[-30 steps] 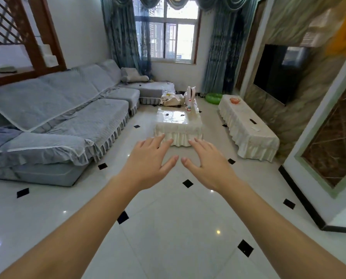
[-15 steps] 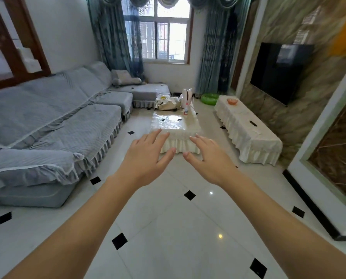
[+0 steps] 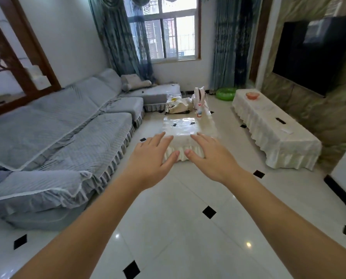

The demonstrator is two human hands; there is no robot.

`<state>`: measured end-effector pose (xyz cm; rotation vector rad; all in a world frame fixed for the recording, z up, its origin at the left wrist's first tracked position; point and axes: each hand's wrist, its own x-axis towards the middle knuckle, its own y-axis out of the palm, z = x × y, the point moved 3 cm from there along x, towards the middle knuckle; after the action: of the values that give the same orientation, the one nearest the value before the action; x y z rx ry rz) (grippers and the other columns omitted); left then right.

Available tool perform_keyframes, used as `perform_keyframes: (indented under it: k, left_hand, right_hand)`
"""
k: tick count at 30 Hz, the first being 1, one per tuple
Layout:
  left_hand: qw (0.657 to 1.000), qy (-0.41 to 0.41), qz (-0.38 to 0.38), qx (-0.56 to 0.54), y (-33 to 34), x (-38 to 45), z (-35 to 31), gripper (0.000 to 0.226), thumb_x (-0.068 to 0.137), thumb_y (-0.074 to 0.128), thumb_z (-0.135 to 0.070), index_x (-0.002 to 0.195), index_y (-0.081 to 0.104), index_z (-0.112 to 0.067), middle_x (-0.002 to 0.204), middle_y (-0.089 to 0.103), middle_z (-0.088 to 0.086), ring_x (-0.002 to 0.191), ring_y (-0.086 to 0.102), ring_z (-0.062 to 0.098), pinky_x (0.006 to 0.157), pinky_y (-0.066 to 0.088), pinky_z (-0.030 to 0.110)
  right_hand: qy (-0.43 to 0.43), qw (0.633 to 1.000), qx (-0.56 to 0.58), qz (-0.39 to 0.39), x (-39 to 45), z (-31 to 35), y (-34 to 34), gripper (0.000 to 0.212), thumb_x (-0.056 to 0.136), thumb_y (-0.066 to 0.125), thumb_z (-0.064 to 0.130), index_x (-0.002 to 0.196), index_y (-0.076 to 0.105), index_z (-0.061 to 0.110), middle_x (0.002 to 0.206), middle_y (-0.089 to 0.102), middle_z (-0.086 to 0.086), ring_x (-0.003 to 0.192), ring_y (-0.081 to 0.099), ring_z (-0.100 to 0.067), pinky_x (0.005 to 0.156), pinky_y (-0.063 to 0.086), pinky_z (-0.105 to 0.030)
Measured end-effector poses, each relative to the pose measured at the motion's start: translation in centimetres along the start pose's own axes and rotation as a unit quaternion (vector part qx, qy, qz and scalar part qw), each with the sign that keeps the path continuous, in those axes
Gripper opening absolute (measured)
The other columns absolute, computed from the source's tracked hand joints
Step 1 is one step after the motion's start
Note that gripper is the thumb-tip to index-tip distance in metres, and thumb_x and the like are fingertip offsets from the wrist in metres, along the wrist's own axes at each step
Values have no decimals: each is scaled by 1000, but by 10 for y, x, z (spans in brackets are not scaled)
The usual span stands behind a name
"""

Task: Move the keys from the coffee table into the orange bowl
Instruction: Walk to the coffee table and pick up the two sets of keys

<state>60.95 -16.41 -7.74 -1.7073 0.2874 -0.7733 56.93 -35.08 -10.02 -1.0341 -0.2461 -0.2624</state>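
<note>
Two small dark key bunches lie on the glossy top of the cream-skirted coffee table [image 3: 206,129]: one set of keys [image 3: 174,124] to the left, another [image 3: 192,123] to the right. The orange bowl [image 3: 252,95] sits at the far end of the long cream TV bench [image 3: 272,125] on the right. My left hand [image 3: 151,158] and my right hand [image 3: 210,158] are stretched out in front of me, palms down, fingers apart, empty, well short of the table.
A grey sofa [image 3: 71,133] runs along the left. On the table's far end stand a bottle [image 3: 199,112], a white bag [image 3: 199,95] and a cloth bag [image 3: 178,107]. A green ring [image 3: 225,93] lies on the floor. A remote [image 3: 280,120] rests on the bench. A TV [image 3: 313,53] hangs on the right.
The view has moved forward toward the coffee table, which now looks larger and closer. Both hands stay outstretched and empty in the same pose.
</note>
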Motion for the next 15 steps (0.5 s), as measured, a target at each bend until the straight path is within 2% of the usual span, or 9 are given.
perform_keyframes:
  k: [8,11,15]
  left_hand:
    - [1000,-13,-5,9,25,88,35,64,95,24,-57,147,36,-23,155,35,4,139,35,23,112,26,40]
    - [1000,-20,7,0,46,125,59,64,95,23,-59,149,33,-25,156,33,3,141,31,21,112,22,40]
    - [1000,-17,-1,-17,79,176,102,68,93,19,-62,147,35,-26,155,35,3,141,32,21,111,24,41]
  right_hand:
    - [-18,1000,-5,8,103,-31,15,66,91,37,62,148,34,28,158,29,4,143,22,-18,113,23,-40]
    - [-18,1000,-11,13,143,-41,27,68,90,36,63,148,35,28,157,30,4,143,22,-17,114,23,-41]
    - [-11,999,-24,20,205,-54,54,69,90,36,65,148,35,27,157,30,3,143,22,-17,114,24,-42]
